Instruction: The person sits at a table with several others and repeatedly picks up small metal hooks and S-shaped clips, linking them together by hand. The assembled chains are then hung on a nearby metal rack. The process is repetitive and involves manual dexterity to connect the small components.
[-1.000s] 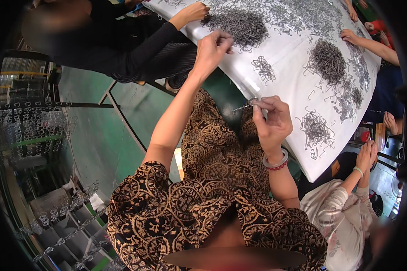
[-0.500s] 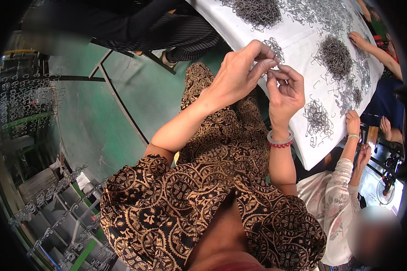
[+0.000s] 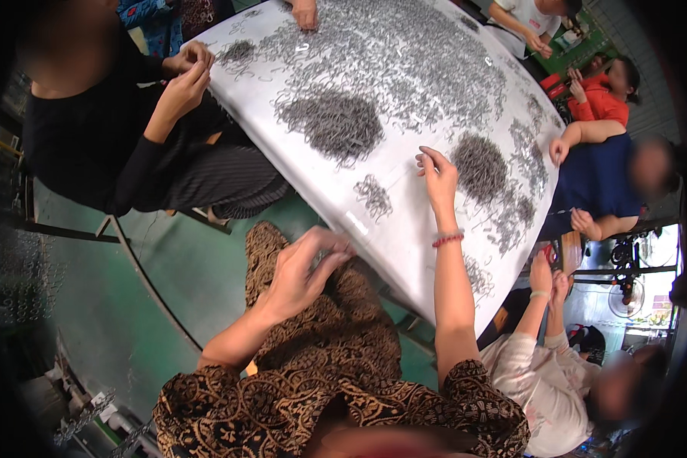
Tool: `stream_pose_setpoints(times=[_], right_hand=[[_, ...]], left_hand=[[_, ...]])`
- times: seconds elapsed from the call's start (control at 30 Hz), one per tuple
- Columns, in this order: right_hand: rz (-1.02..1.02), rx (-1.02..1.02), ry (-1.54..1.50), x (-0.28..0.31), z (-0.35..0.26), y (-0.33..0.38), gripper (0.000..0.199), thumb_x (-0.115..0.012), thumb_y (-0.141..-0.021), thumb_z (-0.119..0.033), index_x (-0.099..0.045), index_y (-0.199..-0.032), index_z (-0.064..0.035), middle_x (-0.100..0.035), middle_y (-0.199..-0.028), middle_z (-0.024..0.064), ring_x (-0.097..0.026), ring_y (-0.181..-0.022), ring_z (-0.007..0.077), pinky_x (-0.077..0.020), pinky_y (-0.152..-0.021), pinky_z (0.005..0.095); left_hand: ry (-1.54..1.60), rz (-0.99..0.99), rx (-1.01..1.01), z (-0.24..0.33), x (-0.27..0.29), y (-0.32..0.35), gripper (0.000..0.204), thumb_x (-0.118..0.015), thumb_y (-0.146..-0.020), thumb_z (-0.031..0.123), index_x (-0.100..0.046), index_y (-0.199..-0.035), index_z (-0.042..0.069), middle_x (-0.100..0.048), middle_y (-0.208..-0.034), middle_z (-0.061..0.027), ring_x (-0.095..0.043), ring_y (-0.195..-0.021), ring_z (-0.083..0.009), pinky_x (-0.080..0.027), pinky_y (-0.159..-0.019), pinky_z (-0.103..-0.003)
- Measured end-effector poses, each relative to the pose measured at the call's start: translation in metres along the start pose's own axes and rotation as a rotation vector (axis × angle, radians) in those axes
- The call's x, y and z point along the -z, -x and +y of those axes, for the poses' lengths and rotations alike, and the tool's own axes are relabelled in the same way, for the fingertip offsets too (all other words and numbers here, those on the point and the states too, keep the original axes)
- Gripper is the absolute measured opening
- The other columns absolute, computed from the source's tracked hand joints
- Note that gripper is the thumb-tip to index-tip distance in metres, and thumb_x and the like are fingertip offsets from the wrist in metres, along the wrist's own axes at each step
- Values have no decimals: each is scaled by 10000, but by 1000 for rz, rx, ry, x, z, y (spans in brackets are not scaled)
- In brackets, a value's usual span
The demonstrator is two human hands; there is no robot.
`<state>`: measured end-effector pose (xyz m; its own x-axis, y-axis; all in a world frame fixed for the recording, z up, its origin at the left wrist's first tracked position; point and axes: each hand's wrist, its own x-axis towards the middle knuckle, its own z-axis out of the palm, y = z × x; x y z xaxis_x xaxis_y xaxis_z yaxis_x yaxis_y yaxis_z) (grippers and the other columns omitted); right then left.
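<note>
Low before me, just off the edge of the white-covered table (image 3: pixel 393 259), is my left hand (image 3: pixel 298 276). Its thumb and fingers are bent toward each other in a pinch; the tips are slightly blurred, and whatever is between them cannot be made out. My right hand (image 3: pixel 439 182) reaches out above the tabletop, fingers loosely apart, with nothing visible in it. It is between a small cluster of metal hooks (image 3: pixel 373 197) and a dense, dark pile of hooks (image 3: pixel 479 168) on its right. Another large pile of hooks (image 3: pixel 334 124) lies farther left.
Thin grey hooks (image 3: pixel 435 57) are spread across the far tabletop. A person in black (image 3: pixel 84 145) sits at the left edge. On the right are people in a pale top (image 3: pixel 523 382), dark blue (image 3: pixel 599 175) and red (image 3: pixel 607 99). Metal bars (image 3: pixel 156 282) stand over the green floor.
My hands, pinched together before, have parted: the right has gone out over the table and opened, the left has dropped lower left. The view has shifted to show more of the table.
</note>
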<state>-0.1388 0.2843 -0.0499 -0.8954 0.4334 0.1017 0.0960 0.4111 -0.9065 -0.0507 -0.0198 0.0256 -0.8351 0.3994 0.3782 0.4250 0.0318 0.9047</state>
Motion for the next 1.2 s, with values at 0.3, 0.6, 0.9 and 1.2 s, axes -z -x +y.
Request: stream_pose_setpoints(times=[0.3, 0.6, 0.9, 1.2], right_hand=[[-206, 488, 747, -20, 68, -125, 203, -633, -816, 5, -709, -1003, -18, -631, -915, 171, -623, -898, 339, -499, -833, 406], [38, 191, 123, -14, 20, -60, 134, -560, -893, -46, -662, -969, -2, -663, -875, 135, -646, -773, 218, -525, -663, 319], [-457, 82, -211, 4, -114, 106, 302, -635, -838, 76, -618, -1135, 27, -637, -841, 77, -611, -703, 99, -513, -592, 234], [-360, 211, -210, 4, -155, 146, 70, -677, -801, 108, -674, -870, 97, -689, -794, 142, -685, -702, 174, -551, -639, 241]], left_hand=[[11, -5, 104, -13, 1, -5, 134, -652, -838, -58, -565, -919, 4, -667, -908, -115, -659, -839, -230, -529, -729, -316], [-13, 13, -22, -4, -5, -1, 143, -650, -830, -66, -589, -950, -18, -653, -900, -124, -648, -817, -244, -516, -720, -326], [-47, 1, 32, -16, -16, 11, 125, -652, -859, -5, -613, -977, 6, -677, -936, -102, -669, -833, -195, -511, -697, -301], [-102, -12, -60, -18, -13, 10, 161, -676, -848, 72, -592, -974, 17, -637, -878, -127, -624, -833, -308, -485, -718, -386]])
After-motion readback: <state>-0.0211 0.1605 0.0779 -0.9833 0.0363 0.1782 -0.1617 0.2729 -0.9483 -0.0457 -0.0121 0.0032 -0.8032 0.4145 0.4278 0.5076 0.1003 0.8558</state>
